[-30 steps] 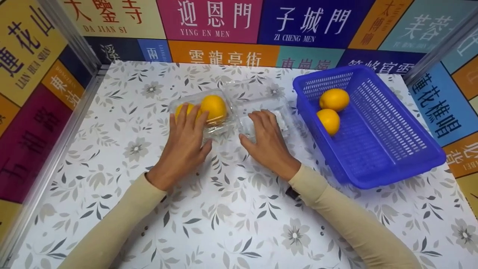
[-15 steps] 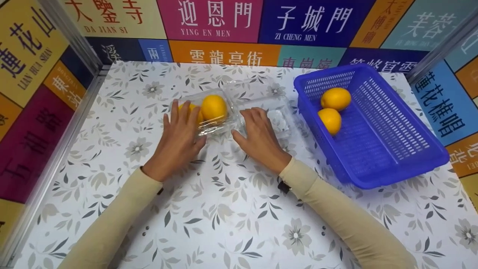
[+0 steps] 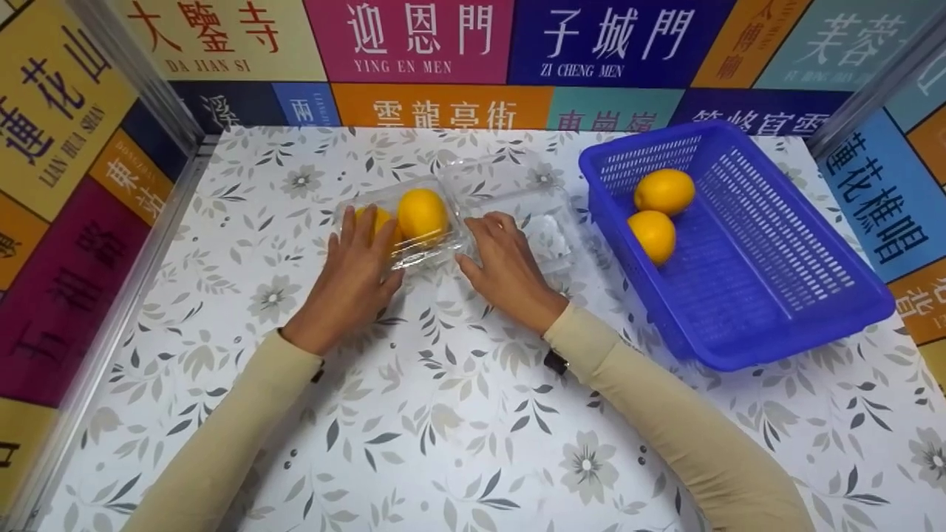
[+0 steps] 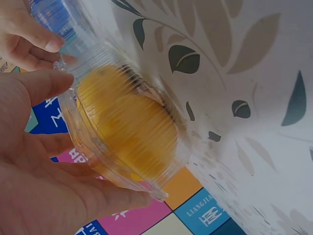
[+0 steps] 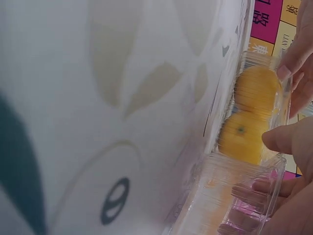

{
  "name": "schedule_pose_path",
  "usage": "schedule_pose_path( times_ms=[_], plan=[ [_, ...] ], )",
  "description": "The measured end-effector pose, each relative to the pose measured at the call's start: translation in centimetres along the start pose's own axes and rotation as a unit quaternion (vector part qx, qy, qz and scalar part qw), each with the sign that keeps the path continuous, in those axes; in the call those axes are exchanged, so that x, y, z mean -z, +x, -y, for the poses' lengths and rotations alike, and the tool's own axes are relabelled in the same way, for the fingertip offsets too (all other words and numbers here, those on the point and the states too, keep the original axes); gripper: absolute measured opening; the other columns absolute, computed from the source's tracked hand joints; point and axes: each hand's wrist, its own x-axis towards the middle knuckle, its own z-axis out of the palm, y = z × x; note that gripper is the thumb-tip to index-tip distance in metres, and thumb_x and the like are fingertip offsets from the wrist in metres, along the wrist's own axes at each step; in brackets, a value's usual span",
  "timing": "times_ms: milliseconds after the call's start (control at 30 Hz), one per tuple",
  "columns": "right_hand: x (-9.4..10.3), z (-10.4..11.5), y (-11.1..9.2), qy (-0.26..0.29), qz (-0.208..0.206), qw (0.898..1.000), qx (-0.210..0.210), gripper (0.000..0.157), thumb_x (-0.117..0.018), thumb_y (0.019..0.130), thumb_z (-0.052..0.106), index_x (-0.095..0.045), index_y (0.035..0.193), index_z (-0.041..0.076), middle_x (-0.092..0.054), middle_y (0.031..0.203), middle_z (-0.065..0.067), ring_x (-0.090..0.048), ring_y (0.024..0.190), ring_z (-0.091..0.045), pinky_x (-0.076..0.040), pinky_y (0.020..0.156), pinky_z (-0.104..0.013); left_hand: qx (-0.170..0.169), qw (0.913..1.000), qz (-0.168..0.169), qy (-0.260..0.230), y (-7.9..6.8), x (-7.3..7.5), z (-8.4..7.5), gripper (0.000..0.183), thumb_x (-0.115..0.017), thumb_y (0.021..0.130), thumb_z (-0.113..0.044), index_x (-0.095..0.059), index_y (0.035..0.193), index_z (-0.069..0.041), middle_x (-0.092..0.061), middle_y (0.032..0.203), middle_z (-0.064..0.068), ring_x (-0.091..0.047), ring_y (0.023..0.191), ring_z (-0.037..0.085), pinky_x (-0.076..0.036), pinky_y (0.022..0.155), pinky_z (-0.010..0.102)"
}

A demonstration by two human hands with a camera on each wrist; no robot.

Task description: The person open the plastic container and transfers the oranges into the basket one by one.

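Note:
A clear plastic clamshell box lies unfolded on the table, its lid flat on the right side. Inside the base sit two oranges, side by side. My left hand rests over the base's left part with fingers spread, partly covering the left orange. In the left wrist view its thumb touches the rim and the other fingers reach the far corner. My right hand lies over the lid near the fold, fingers lightly bent. The right wrist view shows its thumb at the base's rim, with fingers seen through the lid.
A blue plastic basket stands right of the lid, with two more oranges at its far left. A flower-patterned cloth covers the table. Panels with printed characters wall off the back and sides.
My right hand has slid left over the lid, toward the fold. My left hand has shifted slightly left and uncovered more of the right orange. The oranges stay put.

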Motion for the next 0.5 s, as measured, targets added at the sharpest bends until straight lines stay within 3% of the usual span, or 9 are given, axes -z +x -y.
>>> schedule_pose_path(
  times_ms=[167,500],
  plan=[
    [-0.09,0.16,0.48,-0.016,-0.028,0.999,0.024,0.049,-0.076,0.104,0.016,-0.064,0.146,-0.005,-0.068,0.140,-0.021,-0.051,0.141,-0.044,-0.042,0.119,-0.058,-0.010,0.9998,-0.010,0.010,-0.10,-0.08,0.11,0.070,-0.071,0.107,-0.020,-0.041,0.167,-0.003,-0.022,0.177,0.030,-0.008,0.166,0.056,-0.023,0.125,0.079],
    [-0.31,0.97,0.65,-0.037,-0.027,0.998,0.040,0.046,-0.074,0.105,0.013,-0.064,0.145,-0.007,-0.067,0.146,-0.021,-0.049,0.147,-0.041,-0.043,0.119,-0.059,-0.015,0.9998,-0.012,0.004,-0.31,-0.25,0.22,0.065,-0.069,0.108,-0.020,-0.043,0.165,-0.002,-0.022,0.177,0.030,-0.009,0.165,0.057,-0.023,0.124,0.079]
  ],
)
